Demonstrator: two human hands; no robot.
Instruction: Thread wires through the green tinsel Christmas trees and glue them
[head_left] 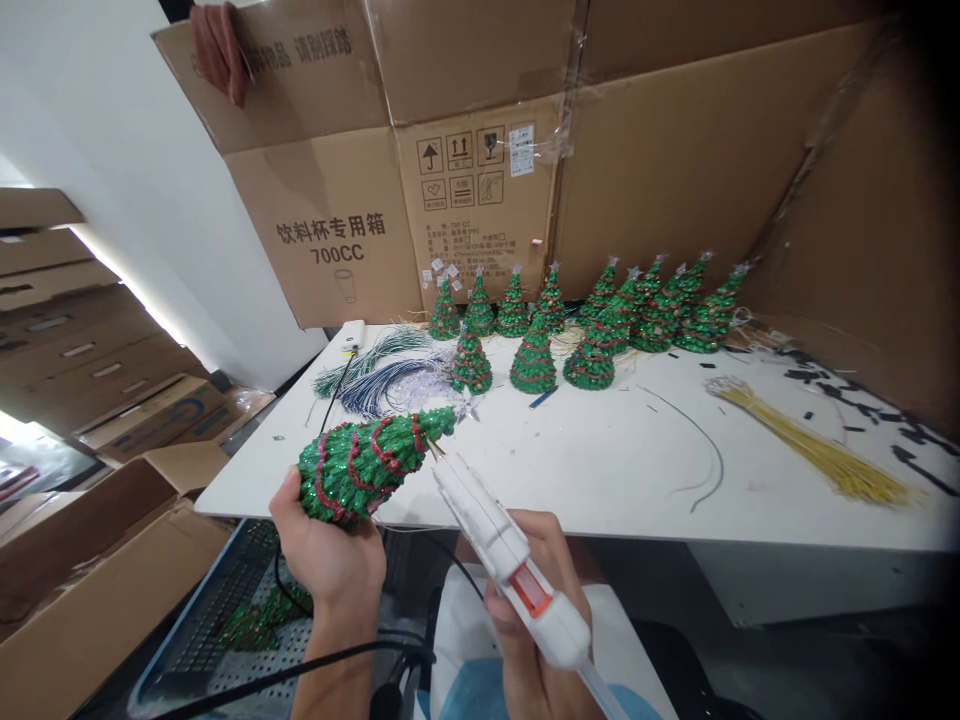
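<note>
Tree apparently above table, cardboard behind.

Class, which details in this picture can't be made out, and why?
All in the head view:
- Left hand's fingertips: hidden by the held tree.
- Glue gun's trigger: hidden by its body and the right hand.
- Glue stick's far end: cut off by the bottom edge.
- Carton's smallest print: too small, blurred.

L hand cupped, R hand curled

Glittery, rough-textured green tree.
</note>
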